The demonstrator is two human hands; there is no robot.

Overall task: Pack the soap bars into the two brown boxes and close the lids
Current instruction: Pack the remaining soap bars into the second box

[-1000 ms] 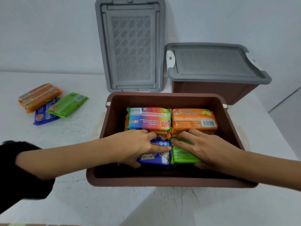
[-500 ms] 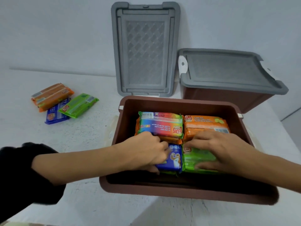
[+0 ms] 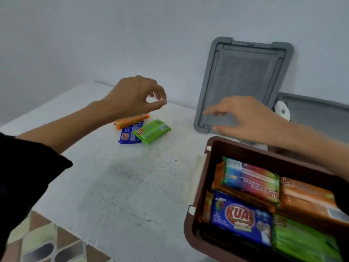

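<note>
Fig.: L hand [image 3: 132, 97] hovers, fingers loosely curled, thumb and forefinger slightly apart, holding nothing; three loose soap bars [image 3: 152, 131] lie on the surface [image 3: 122, 186] directly beneath its palm and fingertips, long axes approx. parallel to the L forearm. R hand [image 3: 243, 118], fingers spread, blurred, empty, is before the lower edge of the leaning grey lid [image 3: 243, 78], well apart from the bars; L hand is nearer, so prob. picks next. Open brown box [image 3: 196, 214], part-filled, sits below the R wrist.
</note>
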